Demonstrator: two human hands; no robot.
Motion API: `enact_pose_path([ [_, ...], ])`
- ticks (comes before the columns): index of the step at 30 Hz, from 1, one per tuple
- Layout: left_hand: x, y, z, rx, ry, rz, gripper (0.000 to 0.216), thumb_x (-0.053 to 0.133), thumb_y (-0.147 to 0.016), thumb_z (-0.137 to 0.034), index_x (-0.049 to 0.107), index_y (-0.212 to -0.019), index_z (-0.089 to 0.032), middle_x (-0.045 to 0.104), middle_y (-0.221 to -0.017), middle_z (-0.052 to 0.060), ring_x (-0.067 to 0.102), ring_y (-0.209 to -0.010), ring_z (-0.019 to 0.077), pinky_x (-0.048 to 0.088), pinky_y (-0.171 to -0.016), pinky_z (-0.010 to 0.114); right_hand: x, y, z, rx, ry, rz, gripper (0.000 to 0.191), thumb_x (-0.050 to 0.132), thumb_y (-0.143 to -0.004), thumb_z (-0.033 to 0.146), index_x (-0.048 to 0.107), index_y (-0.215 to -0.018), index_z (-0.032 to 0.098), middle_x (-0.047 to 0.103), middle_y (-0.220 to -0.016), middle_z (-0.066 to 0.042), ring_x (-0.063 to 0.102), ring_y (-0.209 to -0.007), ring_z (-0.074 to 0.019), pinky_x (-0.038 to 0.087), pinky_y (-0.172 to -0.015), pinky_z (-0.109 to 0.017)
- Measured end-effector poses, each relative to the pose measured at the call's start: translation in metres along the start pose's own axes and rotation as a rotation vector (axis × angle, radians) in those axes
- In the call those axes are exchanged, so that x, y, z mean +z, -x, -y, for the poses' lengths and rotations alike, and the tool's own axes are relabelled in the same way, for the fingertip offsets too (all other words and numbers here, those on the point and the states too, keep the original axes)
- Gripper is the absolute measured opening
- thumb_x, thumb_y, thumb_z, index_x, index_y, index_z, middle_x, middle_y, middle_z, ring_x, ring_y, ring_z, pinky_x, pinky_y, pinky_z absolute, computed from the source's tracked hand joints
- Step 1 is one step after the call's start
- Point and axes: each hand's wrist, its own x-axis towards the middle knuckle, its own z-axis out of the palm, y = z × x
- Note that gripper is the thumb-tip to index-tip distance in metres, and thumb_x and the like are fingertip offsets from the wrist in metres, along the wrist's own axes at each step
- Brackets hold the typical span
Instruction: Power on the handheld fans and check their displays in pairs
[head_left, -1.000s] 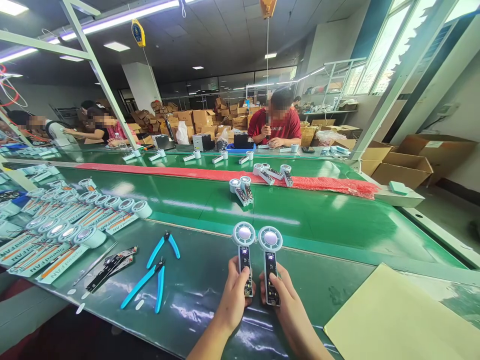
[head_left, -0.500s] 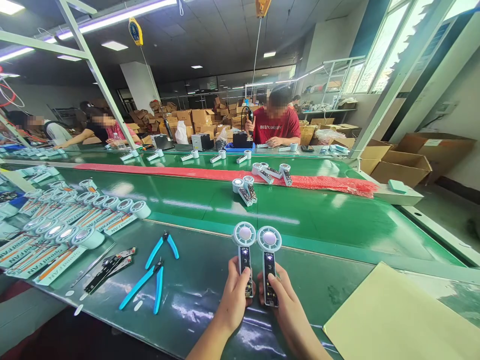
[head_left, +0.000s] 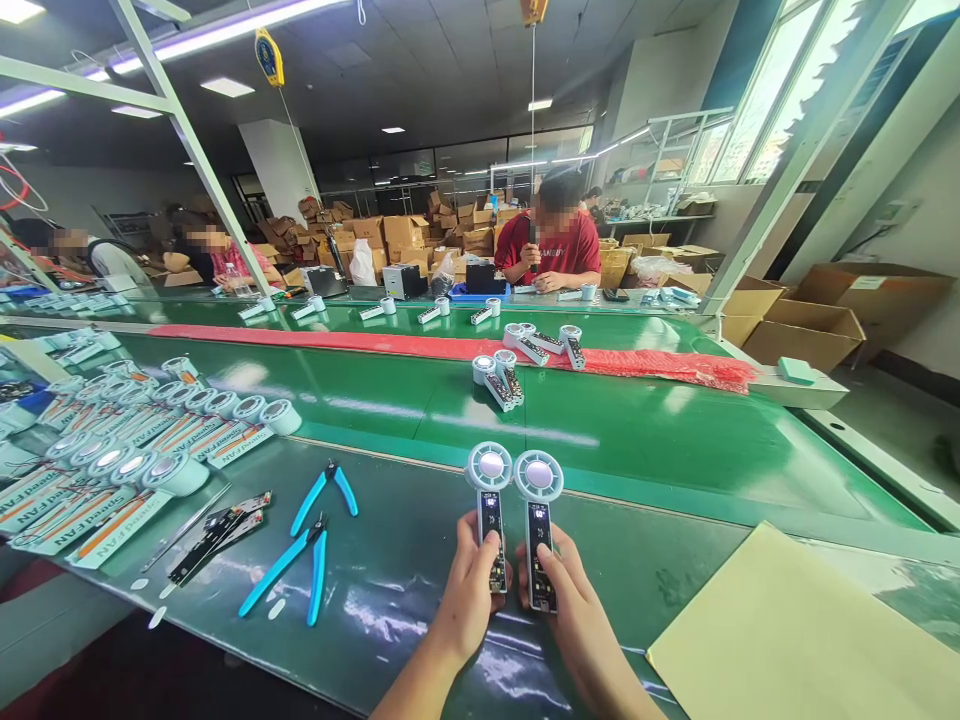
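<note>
My left hand (head_left: 466, 598) grips the handle of a small white hand-held fan (head_left: 489, 468) with a bare circuit board. My right hand (head_left: 574, 598) grips a second fan of the same kind (head_left: 538, 476), its little display lit. Both fans stand upright side by side over the near green worktop (head_left: 390, 570), their round heads almost touching. My thumbs rest on the boards.
Two blue cutters (head_left: 300, 562) and black board strips (head_left: 217, 532) lie to the left, beside rows of fans on "Speed FAN" cards (head_left: 135, 450). More fans (head_left: 499, 380) ride the green conveyor belt. A beige sheet (head_left: 795, 630) lies right. Across the belt sit a person in a red shirt (head_left: 553, 250) and other workers.
The pair of fans on the belt has drifted right. The person in red has lowered the hanging tool. My hands and fans have barely moved.
</note>
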Motion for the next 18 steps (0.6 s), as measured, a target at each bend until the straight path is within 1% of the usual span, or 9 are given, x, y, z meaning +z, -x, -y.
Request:
enact_pose_path([
  [3, -0.0014, 0.0013, -0.0010, -0.002, -0.017, 0.006, 0.031, 0.043, -0.085, -0.045, 0.035, -0.107, -0.024, 0.043, -0.069, -0.005, 0.045, -0.057, 0.0096, 0.032, -0.045, 0.018, 0.0014, -0.0007, -0.0002, -0.018, -0.005, -0.014, 0.058, 0.059, -0.074, 0.056, 0.040, -0.118, 0.023, 0.061, -0.093, -0.001, 0.058, -0.075, -0.0211, 0.045, -0.064, -0.032],
  [6, -0.0009, 0.0015, -0.0028, -0.005, -0.023, 0.017, 0.033, 0.045, -0.085, -0.045, 0.035, -0.109, -0.024, 0.045, -0.072, -0.004, 0.047, -0.059, 0.0106, 0.035, -0.048, 0.019, 0.0041, 0.0008, 0.0017, -0.024, -0.023, -0.036, 0.055, 0.060, -0.074, 0.055, 0.043, -0.115, 0.024, 0.061, -0.094, -0.001, 0.059, -0.075, -0.0215, 0.044, -0.061, -0.032],
  [9, 0.0013, 0.0009, -0.0041, -0.014, -0.016, 0.006, 0.032, 0.041, -0.086, -0.043, 0.033, -0.110, -0.023, 0.045, -0.069, -0.004, 0.045, -0.056, 0.0096, 0.030, -0.045, 0.018, 0.0053, 0.0021, 0.0036, -0.007, -0.036, -0.039, 0.055, 0.061, -0.073, 0.055, 0.043, -0.116, 0.024, 0.061, -0.094, -0.002, 0.059, -0.075, -0.0223, 0.044, -0.058, -0.031],
  [12, 0.0027, 0.0011, -0.0052, -0.032, -0.008, 0.013, 0.032, 0.040, -0.086, -0.042, 0.033, -0.110, -0.023, 0.046, -0.067, -0.004, 0.045, -0.055, 0.0094, 0.026, -0.044, 0.017, 0.0041, 0.0019, 0.0038, 0.001, -0.033, -0.040, 0.057, 0.060, -0.073, 0.054, 0.041, -0.118, 0.024, 0.061, -0.092, -0.001, 0.059, -0.076, -0.0224, 0.044, -0.060, -0.032],
  [18, 0.0021, 0.0031, -0.0078, -0.041, -0.002, 0.015, 0.034, 0.043, -0.084, -0.043, 0.033, -0.110, -0.024, 0.046, -0.067, -0.004, 0.046, -0.056, 0.0095, 0.026, -0.044, 0.017, 0.0023, 0.0023, 0.0030, -0.006, -0.022, -0.009, 0.056, 0.059, -0.075, 0.052, 0.039, -0.119, 0.024, 0.060, -0.096, -0.001, 0.057, -0.080, -0.0220, 0.044, -0.067, -0.032],
])
